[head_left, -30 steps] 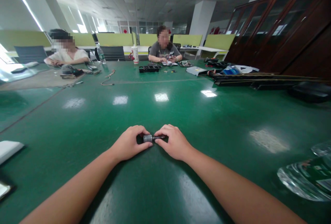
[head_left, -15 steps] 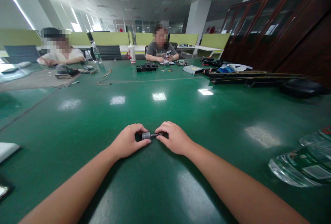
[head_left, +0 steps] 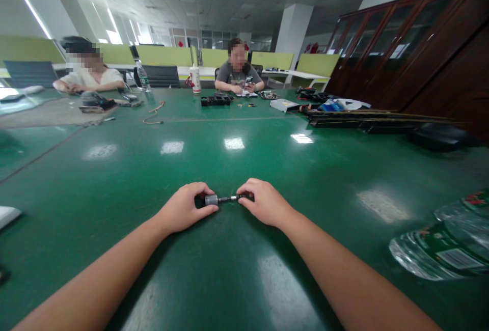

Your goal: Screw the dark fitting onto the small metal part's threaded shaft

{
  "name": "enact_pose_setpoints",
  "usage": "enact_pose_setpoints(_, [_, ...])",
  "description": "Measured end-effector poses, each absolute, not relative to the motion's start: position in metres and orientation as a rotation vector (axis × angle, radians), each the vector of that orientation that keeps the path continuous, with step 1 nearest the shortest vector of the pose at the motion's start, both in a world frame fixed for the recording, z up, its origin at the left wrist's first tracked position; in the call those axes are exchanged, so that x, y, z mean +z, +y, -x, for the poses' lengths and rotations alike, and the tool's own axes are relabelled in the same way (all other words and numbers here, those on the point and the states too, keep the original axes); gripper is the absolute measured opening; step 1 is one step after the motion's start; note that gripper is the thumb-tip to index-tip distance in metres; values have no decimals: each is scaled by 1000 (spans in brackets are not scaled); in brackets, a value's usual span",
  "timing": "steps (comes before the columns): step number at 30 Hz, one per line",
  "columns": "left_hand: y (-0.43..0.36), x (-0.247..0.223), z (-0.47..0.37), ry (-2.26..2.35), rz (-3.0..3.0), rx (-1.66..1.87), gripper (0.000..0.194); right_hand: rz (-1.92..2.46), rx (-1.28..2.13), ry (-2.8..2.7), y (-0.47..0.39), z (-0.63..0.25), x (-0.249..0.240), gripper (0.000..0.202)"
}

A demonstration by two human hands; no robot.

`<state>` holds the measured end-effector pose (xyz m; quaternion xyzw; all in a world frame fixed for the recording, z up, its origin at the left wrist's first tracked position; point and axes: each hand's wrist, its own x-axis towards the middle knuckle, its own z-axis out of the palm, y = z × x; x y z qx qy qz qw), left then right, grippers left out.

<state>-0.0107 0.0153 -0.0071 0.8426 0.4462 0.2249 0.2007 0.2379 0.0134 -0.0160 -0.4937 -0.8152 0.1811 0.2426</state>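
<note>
My left hand (head_left: 187, 208) grips a small grey metal cylinder (head_left: 211, 200) between thumb and fingers, just above the green table (head_left: 229, 249). From the cylinder a thin dark shaft (head_left: 225, 198) extends to the right, with a shiny section near its far end. A dark ribbed piece (head_left: 244, 196) at that end is pinched in my right hand (head_left: 263, 201). The parts lie in one line between my hands. My fingers partly cover both ends.
A large clear bottle (head_left: 439, 249) lies at the right. Across the table sit two people, near a black tray (head_left: 216, 100), a cord (head_left: 153, 114), an upright bottle (head_left: 142, 76) and a white cup (head_left: 195, 80). Long black parts (head_left: 344, 119) lie at the back right.
My hands have moved slightly apart. The ribbed piece has shifted right, away from the cylinder, and more of the shaft shows between them. The view has turned slightly.
</note>
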Motion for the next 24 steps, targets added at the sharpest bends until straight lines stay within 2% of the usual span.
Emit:
enact_pose_setpoints(4, [15, -7, 10, 1250, -2344, 642, 24, 1438, 510, -2173, 20, -250, -17, 12])
enact_pose_setpoints(15, [17, -9, 11, 1245, -2343, 635, 24, 1260, 560, -2204, 11, -231, -22, 13])
enact_pose_setpoints(19, [19, -11, 12, 1189, -2350, 636, 25, 1159, 620, -2147, 6, -215, -25, 34])
enact_pose_setpoints(24, [18, -10, 12, 1185, -2337, 648, 28, 1201, 690, -2103, 5, -210, -26, 38])
